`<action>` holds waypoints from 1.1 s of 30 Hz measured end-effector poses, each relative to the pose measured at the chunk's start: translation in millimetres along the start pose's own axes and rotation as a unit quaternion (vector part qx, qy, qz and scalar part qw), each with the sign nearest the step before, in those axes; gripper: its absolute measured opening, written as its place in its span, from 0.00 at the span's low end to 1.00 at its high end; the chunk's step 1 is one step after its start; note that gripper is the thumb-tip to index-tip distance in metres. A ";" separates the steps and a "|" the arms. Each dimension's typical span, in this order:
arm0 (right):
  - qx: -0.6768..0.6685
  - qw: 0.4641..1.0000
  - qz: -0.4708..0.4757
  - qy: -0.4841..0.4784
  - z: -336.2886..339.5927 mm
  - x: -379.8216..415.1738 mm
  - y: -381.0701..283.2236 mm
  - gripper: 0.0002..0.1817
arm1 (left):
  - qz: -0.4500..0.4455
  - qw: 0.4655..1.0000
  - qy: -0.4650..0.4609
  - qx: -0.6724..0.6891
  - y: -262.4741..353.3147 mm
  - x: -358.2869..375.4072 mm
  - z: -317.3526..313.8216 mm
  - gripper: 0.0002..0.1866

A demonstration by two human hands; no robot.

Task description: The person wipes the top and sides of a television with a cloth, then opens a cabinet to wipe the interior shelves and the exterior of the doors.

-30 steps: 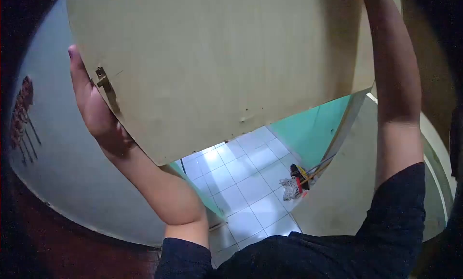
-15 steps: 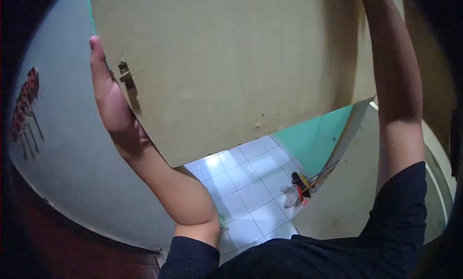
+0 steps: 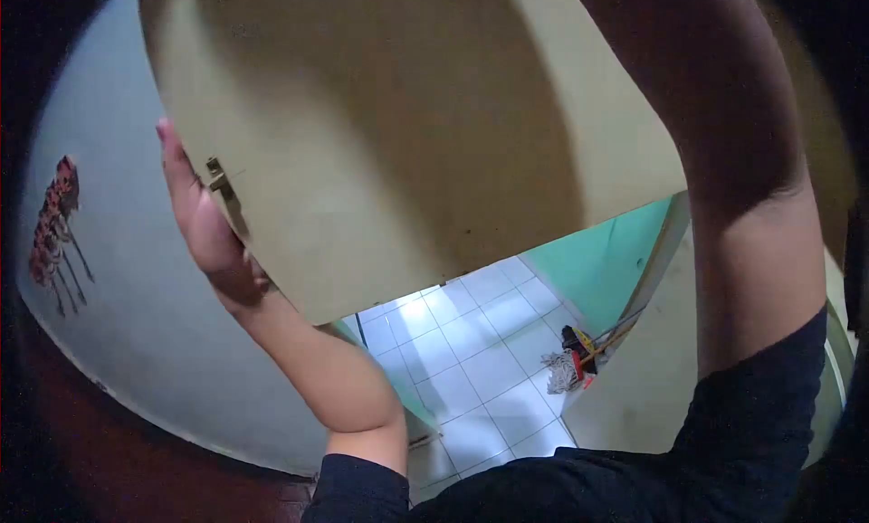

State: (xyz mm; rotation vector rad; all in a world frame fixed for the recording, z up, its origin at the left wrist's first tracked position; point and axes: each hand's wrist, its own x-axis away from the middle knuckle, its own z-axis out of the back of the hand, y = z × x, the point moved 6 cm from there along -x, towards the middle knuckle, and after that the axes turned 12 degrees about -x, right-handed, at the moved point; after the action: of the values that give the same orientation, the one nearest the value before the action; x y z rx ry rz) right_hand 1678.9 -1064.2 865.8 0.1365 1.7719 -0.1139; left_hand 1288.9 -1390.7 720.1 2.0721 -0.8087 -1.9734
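Observation:
A large cream door panel [image 3: 362, 233] with a small metal latch [image 3: 219, 181] near its left edge fills the upper middle of the head view, tilted. My left hand [image 3: 206, 224] grips that left edge just beside the latch, its palm against the panel's side; part of its fingers is hidden. My right arm reaches up along the panel's right side, and the right hand is beyond the top of the view. The panel's upper end is also out of sight.
Below the panel lies a white tiled floor [image 3: 466, 365]. A mop [image 3: 563, 371] rests by a turquoise wall [image 3: 588, 261]. On the grey wall [image 3: 127, 279] at left hangs a red patterned rack with hooks [image 3: 56, 224]. A pale surface [image 3: 634, 360] stands at right.
The panel and my left hand sit slightly lower and further left in view. My right upper arm has swung inward across the panel, and a broad shadow now covers its middle.

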 end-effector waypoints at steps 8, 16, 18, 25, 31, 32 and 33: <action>0.042 0.999 -0.023 0.011 66.8 18.4 44.2 0.20 | -0.169 0.830 0.284 -0.450 24.5 20.8 18.4 0.22; 0.092 0.994 -0.057 0.017 151.8 52.5 94.7 0.22 | -0.107 0.913 0.218 -0.327 29.5 22.2 22.4 0.23; 0.101 0.993 -0.065 0.017 167.0 59.0 105.8 0.23 | -0.122 0.877 0.294 -0.360 17.3 14.5 -1.9 0.21; 0.116 0.991 -0.058 0.018 177.8 59.8 107.1 0.25 | -0.201 0.775 0.272 -0.533 24.4 29.6 -8.8 0.20; 0.096 0.995 0.007 0.007 99.7 15.3 60.2 0.28 | -0.152 0.920 0.148 -0.331 15.1 14.8 -23.1 0.21; 0.093 0.995 0.031 0.001 73.6 4.5 41.9 0.28 | -0.152 0.891 0.210 -0.372 16.1 17.1 -21.9 0.21; 0.086 0.995 0.053 -0.002 51.9 -5.9 24.3 0.28 | -0.145 0.858 0.271 -0.411 16.8 19.3 -22.4 0.22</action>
State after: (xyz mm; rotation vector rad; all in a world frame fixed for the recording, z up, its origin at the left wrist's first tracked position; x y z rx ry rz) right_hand 1734.0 -1048.3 861.0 0.3538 1.7459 -0.1906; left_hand 1305.6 -1419.6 713.7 2.0355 0.4246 -1.3126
